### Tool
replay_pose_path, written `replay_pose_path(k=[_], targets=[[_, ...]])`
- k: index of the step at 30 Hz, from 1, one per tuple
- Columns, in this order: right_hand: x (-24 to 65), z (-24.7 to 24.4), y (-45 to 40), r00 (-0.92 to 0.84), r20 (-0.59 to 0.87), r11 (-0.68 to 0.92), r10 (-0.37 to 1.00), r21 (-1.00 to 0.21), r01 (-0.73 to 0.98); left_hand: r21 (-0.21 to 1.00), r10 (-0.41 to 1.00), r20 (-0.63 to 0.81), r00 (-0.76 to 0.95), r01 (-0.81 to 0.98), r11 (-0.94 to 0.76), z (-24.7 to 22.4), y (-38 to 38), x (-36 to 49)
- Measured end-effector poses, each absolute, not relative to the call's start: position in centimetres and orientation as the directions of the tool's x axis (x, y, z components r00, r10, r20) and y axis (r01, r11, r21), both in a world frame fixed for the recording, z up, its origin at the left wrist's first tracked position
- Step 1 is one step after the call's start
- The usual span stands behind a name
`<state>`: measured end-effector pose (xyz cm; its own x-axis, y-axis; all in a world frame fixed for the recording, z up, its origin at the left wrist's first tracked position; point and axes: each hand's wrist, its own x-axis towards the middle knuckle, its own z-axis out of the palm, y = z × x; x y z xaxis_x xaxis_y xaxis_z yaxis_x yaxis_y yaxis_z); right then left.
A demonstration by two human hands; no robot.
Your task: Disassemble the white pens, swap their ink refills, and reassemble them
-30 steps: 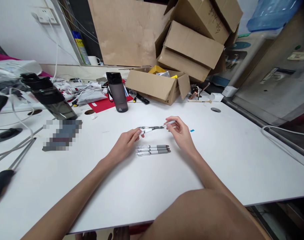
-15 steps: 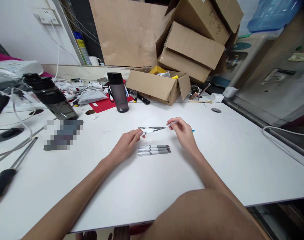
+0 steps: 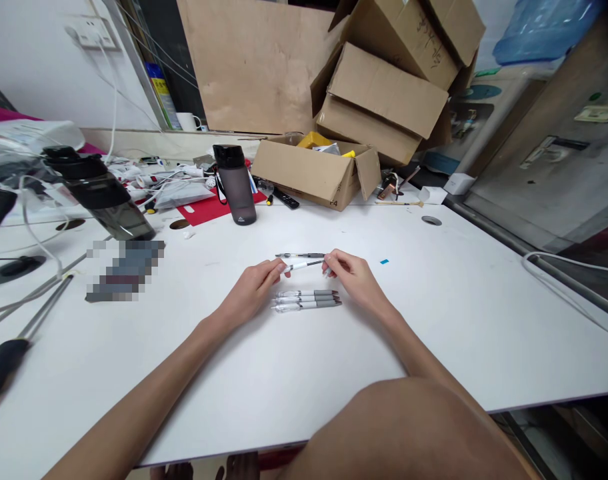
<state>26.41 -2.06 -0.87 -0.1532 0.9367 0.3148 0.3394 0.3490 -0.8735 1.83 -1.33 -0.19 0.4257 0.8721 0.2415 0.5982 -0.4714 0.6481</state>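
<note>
My left hand (image 3: 261, 283) is closed in a pinch around the white barrel of a pen (image 3: 299, 266), its thin dark refill sticking out to the right. My right hand (image 3: 348, 272) is closed at the far end of that refill. A small light-coloured pen part (image 3: 327, 272) shows between its fingertips, mostly hidden. Just behind the held pen lies a dark, clear-bodied pen (image 3: 299, 255), its right end reaching the right fingers. Nearer to me, a row of three pens (image 3: 309, 300) with clear ends and grey grips lies side by side on the white table (image 3: 264, 387).
A small blue piece (image 3: 384, 261) lies right of my right hand. Farther back stand a grey bottle (image 3: 238, 187) and an open cardboard box (image 3: 299, 167). On the left are another bottle (image 3: 107, 200), a blurred-out flat object (image 3: 129, 270), cables and a screwdriver (image 3: 9, 363).
My right hand has moved left and toward me, closer to my left hand. The blue piece beside it now shows fully. My left hand has stayed in place with the pen.
</note>
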Motion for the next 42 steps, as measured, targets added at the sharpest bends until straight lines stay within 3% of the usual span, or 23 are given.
replay_pose_path(k=[8, 20, 42], targets=[[26.6, -0.6, -1.7, -0.164, 0.282, 0.314, 0.945, -0.924, 0.221, 0.655, 0.874, 0.243, 0.421, 0.593, -0.468, -0.2, -1.3, 1.6], [28.3, -0.7, -0.5, 0.108, 0.393, 0.367, 0.913, -0.908, 0.201, 0.646, 0.905, 0.278, 0.323, 0.634, -0.425, -0.8, -0.2, 0.1], [28.0, 0.1, -0.9, 0.153, 0.426, 0.413, 0.892, -0.904, 0.107, 0.565, 0.869, 0.232, 0.437, 0.667, -0.486, -0.5, -0.6, 0.5]])
